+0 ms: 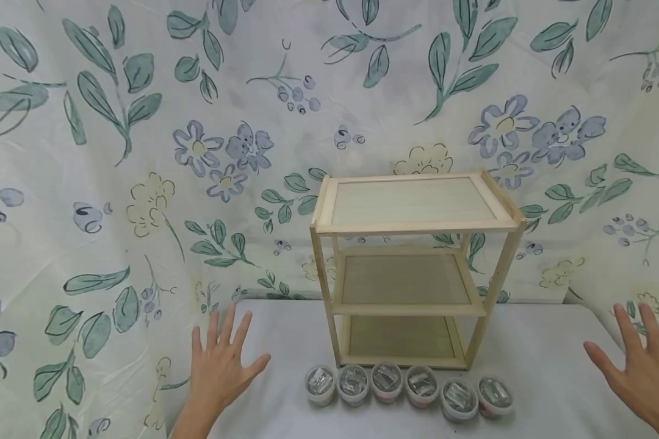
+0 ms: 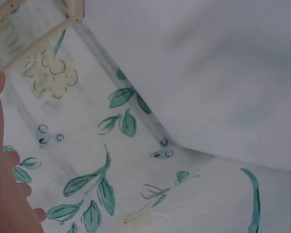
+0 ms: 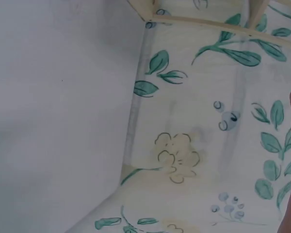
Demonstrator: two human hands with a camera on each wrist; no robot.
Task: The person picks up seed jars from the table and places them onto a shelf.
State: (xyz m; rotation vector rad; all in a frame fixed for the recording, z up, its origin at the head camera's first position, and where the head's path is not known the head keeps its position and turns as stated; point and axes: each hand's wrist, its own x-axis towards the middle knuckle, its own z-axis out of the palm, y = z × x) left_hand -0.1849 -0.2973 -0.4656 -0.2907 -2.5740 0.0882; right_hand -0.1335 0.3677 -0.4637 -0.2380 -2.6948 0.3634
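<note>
In the head view, the left hand (image 1: pixel 219 366) hovers at lower left with fingers spread and straight, holding nothing; the right hand (image 1: pixel 645 366) at the lower right edge is likewise flat and empty. Between them, at lower centre, six small lidded tubs (image 1: pixel 406 387) sit in a row on the white table (image 1: pixel 538 360), just in front of a three-tier wooden shelf rack (image 1: pixel 412 268), all shelves bare. A floral cloth (image 1: pixel 143 152) hangs behind. The leftmost tub (image 1: pixel 320 385) is nearest the left hand, the rightmost tub (image 1: pixel 494 396) nearest the right, though both hands are well apart from them.

The left wrist view shows only a sliver of that hand at the left edge, the cloth and table surface, and a corner of the rack at upper left; no tubs.

The right wrist view shows cloth, table and the rack's lower frame along the top, with a fingertip at the right edge.

Only the head view shows the tubs and both open palms. The tubs stand packed closely, so I judge a broad reach could knock a neighbour over or nudge the light rack.
</note>
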